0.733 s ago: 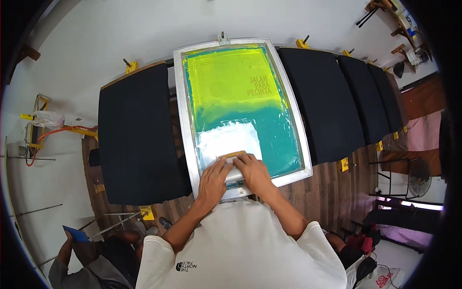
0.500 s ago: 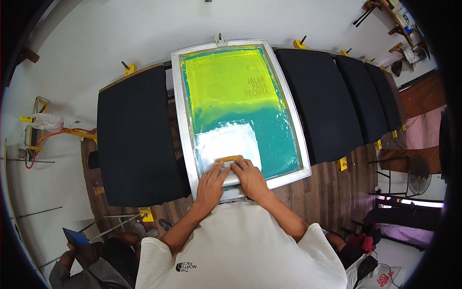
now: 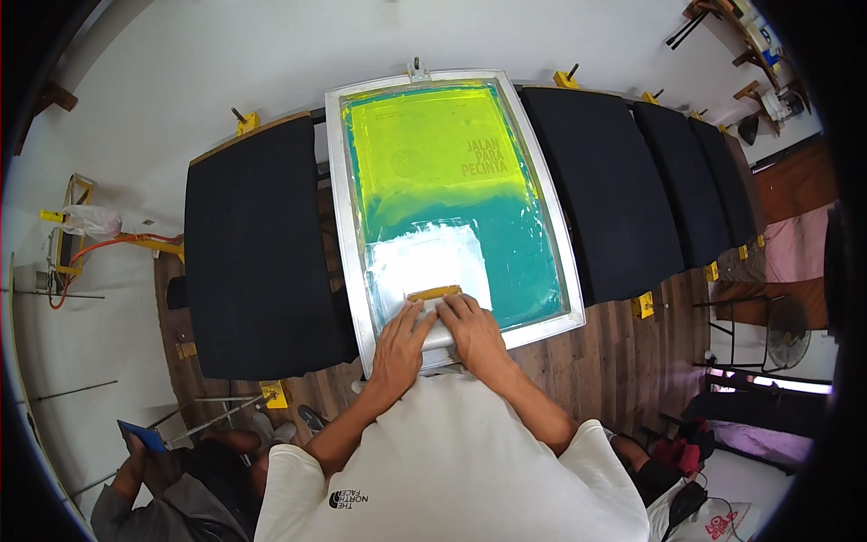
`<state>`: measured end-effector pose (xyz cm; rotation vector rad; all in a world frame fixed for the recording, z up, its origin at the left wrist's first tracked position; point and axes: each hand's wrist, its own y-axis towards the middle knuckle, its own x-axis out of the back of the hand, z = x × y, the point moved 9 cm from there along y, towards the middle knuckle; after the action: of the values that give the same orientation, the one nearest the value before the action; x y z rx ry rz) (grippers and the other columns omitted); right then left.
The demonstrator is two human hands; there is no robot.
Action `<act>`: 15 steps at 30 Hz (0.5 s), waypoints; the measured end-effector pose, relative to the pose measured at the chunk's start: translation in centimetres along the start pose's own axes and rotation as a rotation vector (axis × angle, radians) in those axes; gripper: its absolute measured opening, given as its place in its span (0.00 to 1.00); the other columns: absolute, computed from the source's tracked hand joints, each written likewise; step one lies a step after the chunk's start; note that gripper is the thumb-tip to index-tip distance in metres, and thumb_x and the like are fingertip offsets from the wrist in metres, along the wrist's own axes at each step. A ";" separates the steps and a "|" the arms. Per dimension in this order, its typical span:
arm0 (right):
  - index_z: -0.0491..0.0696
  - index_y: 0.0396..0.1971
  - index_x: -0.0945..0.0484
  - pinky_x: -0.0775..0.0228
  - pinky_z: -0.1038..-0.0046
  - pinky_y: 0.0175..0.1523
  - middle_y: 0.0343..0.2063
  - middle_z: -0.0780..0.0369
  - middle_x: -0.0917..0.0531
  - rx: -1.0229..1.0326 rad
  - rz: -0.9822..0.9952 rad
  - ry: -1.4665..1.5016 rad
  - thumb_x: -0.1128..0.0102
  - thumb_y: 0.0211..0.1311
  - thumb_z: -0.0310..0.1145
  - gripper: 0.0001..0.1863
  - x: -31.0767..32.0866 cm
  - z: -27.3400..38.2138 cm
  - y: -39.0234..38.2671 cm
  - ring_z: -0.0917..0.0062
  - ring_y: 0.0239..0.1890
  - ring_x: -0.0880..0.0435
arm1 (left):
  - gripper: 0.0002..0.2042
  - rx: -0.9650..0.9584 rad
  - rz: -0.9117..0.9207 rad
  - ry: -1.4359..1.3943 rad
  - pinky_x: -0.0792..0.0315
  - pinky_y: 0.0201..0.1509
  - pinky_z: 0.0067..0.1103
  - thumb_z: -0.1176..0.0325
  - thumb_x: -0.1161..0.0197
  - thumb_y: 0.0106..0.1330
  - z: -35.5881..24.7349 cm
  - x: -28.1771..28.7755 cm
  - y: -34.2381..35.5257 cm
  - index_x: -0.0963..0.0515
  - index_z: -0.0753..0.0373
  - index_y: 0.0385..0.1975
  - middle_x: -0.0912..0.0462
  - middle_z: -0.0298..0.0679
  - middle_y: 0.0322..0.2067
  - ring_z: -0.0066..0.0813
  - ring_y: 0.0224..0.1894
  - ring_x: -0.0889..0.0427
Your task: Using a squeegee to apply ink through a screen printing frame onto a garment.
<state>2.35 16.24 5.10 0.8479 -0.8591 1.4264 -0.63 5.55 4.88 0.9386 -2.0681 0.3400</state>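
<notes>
My left hand [image 3: 396, 348] and my right hand [image 3: 477, 337] are closed side by side on a squeegee [image 3: 440, 337] with a grey handle and a yellow-brown edge. It lies at the near end of a silk screen with a pale metal frame [image 3: 574, 294]. Just beyond the squeegee spreads a patch of white ink [image 3: 429, 257] on the teal mesh [image 3: 524, 285]. Farther off, the mesh turns into a yellow-green area [image 3: 433, 126] with printed lettering and a round mark. My palms hide part of the handle, and the surface under the screen is covered.
Black-covered boards stand left [image 3: 257, 253] and right [image 3: 601, 199] of the screen, with yellow clamps [image 3: 643, 304] at their ends. At lower left a person [image 3: 181, 479] holds a flat blue thing [image 3: 142, 436]. A fan [image 3: 787, 332] stands far right.
The view has shifted slightly. Both hands keep their grip on the squeegee near the screen's near end, with little visible movement. The person at lower left has moved an arm a little.
</notes>
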 end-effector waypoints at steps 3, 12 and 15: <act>0.41 0.54 0.26 0.28 0.60 0.57 0.56 0.53 0.24 -0.001 -0.037 -0.031 0.32 0.37 0.18 0.35 -0.9 -0.5 -0.6 0.57 0.61 0.28 | 0.27 -0.001 0.032 -0.007 0.34 0.67 0.39 0.88 0.47 0.57 0.7 -1.3 -0.3 0.25 0.62 0.59 0.27 0.53 0.61 0.51 0.67 0.31; 0.42 0.55 0.26 0.27 0.60 0.56 0.56 0.54 0.24 -0.015 0.020 0.022 0.36 0.41 0.17 0.33 -0.9 0.0 -1.2 0.57 0.60 0.27 | 0.28 0.002 0.021 0.031 0.33 0.67 0.39 0.88 0.46 0.55 -0.4 -0.6 -1.0 0.25 0.62 0.58 0.27 0.54 0.61 0.51 0.66 0.30; 0.43 0.54 0.25 0.27 0.59 0.55 0.57 0.54 0.24 -0.038 0.016 -0.001 0.45 0.56 0.21 0.23 -1.3 -0.2 -1.9 0.60 0.62 0.27 | 0.33 0.020 0.119 0.045 0.36 0.69 0.38 0.89 0.40 0.48 0.6 -2.1 -1.7 0.26 0.62 0.59 0.29 0.51 0.64 0.50 0.68 0.32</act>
<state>4.31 15.86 3.87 0.8151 -0.8929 1.4192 1.09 5.08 2.68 0.8141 -2.0874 0.4412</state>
